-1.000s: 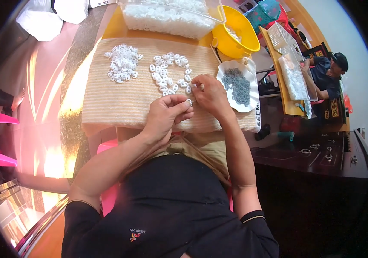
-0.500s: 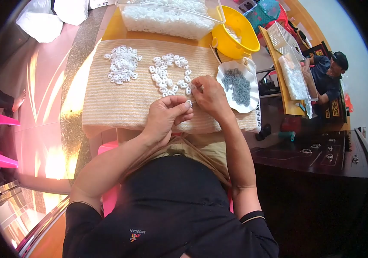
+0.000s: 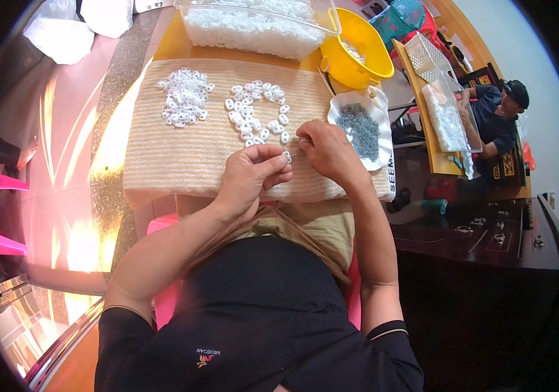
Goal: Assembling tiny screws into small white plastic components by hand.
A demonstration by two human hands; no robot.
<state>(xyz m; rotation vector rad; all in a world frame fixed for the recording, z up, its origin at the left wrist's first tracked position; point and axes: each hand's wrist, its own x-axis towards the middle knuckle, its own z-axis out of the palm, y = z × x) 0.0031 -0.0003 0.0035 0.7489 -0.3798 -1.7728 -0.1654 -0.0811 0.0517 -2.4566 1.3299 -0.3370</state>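
Note:
My left hand (image 3: 253, 175) pinches a small white plastic piece (image 3: 288, 157) between thumb and forefinger over the front of the towel. To its right, my right hand (image 3: 329, 150) is closed, thumb against forefinger; whether anything small sits between them is hidden. Just beyond both hands lies a loose ring of white oval two-holed pieces (image 3: 284, 120). Farther left is a heap of small white square-looking pieces (image 3: 185, 98). Beside my right hand, a white scalloped dish (image 3: 376, 163) holds a pile of small grey parts (image 3: 361, 134).
A striped beige towel (image 3: 162, 157) covers the table. At the back stand a clear bin (image 3: 253, 42) full of white pieces and a yellow basin (image 3: 384, 62). On the right, another person (image 3: 495, 114) works at a second table (image 3: 433, 140). A pink stool (image 3: 5, 245) stands left.
My right hand has moved a little right and toward me, away from the ring of oval pieces. My left hand keeps its pinch in nearly the same spot.

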